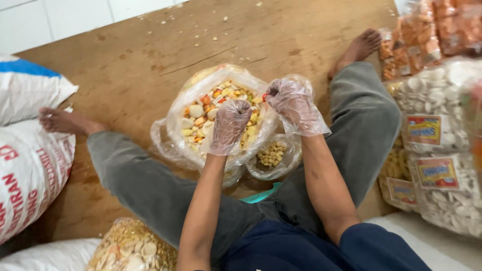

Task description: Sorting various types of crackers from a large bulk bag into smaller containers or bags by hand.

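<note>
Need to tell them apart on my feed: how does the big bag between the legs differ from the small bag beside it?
The big bag is much larger than the small bag. The big bag holds mixed white, yellow and orange pieces; the small bag holds only pale yellow bits. The left hand rests in the big bag; nothing touches the small bag. Both are clear plastic, open on top.

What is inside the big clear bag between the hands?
The clear bag holds mixed white, yellow and orange crackers. The left hand covers part of the pile; deeper layers cannot be seen.
</note>
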